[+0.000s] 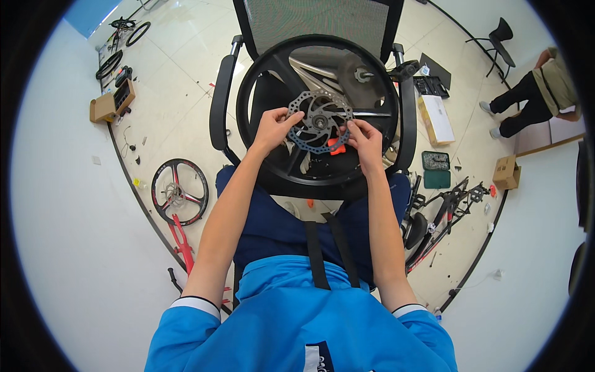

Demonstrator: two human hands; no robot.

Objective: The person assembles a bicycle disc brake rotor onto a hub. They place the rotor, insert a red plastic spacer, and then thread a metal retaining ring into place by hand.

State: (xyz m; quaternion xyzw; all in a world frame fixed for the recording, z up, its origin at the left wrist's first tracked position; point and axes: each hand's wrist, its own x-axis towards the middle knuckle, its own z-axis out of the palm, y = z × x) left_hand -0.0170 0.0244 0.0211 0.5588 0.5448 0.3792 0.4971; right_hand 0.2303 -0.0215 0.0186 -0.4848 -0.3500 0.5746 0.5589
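A silver brake disc rotor (pixel 304 141) with a perforated rim lies over the hub of a black bicycle wheel (pixel 316 180). The wheel rests flat on the seat of an office chair (pixel 220 102) in front of me. My left hand (pixel 274 129) pinches the rotor's left edge between thumb and fingers. At the opposite edge, my right hand (pixel 365 142) holds the rotor with its fingertips. Just below the rotor, near my right fingers, is a small orange-red piece (pixel 336 146). Whether the rotor is fixed to the hub, I cannot tell.
A red-and-black wheel (pixel 203 192) and red fork (pixel 181 242) are on the left floor. To the right lie a bike frame (pixel 443 217), a green case (pixel 437 178) and a white box (pixel 436 121). Another person (pixel 533 93) stands at far right.
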